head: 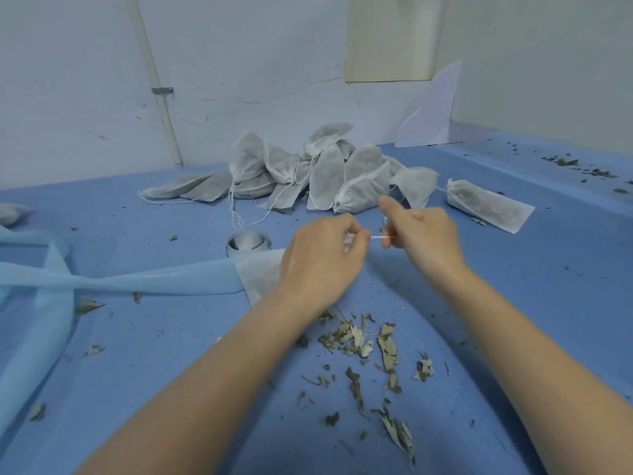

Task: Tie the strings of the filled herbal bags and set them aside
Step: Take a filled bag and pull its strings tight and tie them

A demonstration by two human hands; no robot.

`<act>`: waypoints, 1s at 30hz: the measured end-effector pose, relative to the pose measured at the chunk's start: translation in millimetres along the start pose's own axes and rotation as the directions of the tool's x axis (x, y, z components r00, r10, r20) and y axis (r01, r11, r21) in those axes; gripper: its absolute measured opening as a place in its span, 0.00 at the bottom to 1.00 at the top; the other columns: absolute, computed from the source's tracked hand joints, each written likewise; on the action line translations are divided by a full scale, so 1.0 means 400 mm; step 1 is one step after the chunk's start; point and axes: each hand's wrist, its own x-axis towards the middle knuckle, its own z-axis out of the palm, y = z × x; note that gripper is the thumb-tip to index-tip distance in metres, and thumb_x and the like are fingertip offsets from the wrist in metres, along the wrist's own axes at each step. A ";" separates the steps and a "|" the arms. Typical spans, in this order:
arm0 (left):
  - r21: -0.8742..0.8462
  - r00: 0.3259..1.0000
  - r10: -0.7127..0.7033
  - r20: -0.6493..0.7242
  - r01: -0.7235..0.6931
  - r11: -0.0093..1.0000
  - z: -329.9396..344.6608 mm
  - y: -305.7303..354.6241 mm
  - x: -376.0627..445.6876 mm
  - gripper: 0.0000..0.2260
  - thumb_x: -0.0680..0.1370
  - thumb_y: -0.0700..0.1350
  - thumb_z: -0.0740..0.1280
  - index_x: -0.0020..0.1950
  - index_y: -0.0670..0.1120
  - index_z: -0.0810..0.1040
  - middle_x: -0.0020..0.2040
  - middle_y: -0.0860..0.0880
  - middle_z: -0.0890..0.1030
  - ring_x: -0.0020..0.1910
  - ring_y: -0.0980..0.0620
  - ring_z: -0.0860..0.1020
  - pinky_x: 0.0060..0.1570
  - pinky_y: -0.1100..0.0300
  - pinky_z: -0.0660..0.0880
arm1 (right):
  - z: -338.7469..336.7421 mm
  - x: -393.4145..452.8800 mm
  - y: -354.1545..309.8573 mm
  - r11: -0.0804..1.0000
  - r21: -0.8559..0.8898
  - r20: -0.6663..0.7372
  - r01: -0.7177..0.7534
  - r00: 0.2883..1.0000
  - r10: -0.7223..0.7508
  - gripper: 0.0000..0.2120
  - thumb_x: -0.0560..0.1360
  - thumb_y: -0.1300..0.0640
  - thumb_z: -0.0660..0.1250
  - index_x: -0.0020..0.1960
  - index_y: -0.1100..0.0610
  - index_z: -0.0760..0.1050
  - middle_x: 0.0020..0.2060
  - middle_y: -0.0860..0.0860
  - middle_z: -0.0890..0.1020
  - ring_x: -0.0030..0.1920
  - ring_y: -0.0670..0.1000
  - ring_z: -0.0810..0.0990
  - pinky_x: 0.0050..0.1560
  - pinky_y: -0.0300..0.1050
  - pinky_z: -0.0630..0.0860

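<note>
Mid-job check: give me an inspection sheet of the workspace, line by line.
Surface: blue cloth-covered table, wrinkled.
Job's things: pile of filled bags at the back; single bag lying apart to its right; white string stretched between both hands; the bag being tied mostly hidden under the left hand.
Clutter: dried leaves scattered near the forearms; crumbs far right; light blue strips on the left.
Hands: left hand and right hand each pinch the string.
Cables: nothing seen.
Surroundings: white wall, pipe.

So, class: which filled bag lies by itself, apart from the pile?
The bag on the right, lying flat on the blue table, clear of the pile behind the hands.
</note>
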 end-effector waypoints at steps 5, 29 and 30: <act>-0.212 0.991 -0.120 0.066 0.132 0.968 0.009 0.001 0.007 0.09 0.80 0.47 0.60 0.43 0.48 0.76 0.41 0.53 0.82 0.44 0.51 0.80 0.50 0.53 0.74 | 0.001 -0.002 -0.018 0.677 0.540 0.401 -0.500 0.860 0.315 0.24 0.75 0.51 0.61 0.21 0.55 0.70 0.19 0.46 0.59 0.20 0.45 0.54 0.20 0.36 0.50; -0.415 0.950 -0.280 -0.139 0.201 0.887 0.014 -0.006 -0.013 0.07 0.76 0.48 0.67 0.42 0.47 0.82 0.36 0.56 0.82 0.41 0.59 0.78 0.44 0.66 0.71 | 0.033 -0.059 -0.051 0.972 0.226 0.376 -0.065 0.926 -0.026 0.23 0.75 0.67 0.55 0.60 0.48 0.79 0.23 0.45 0.66 0.23 0.43 0.62 0.25 0.33 0.62; -0.431 0.941 -0.304 -0.146 0.216 0.876 0.012 -0.006 -0.011 0.07 0.76 0.47 0.67 0.42 0.47 0.82 0.36 0.56 0.82 0.41 0.58 0.78 0.44 0.64 0.71 | 0.033 -0.060 -0.050 0.984 0.174 0.385 -0.028 0.922 -0.042 0.24 0.76 0.66 0.54 0.60 0.46 0.78 0.22 0.44 0.67 0.24 0.43 0.63 0.27 0.33 0.63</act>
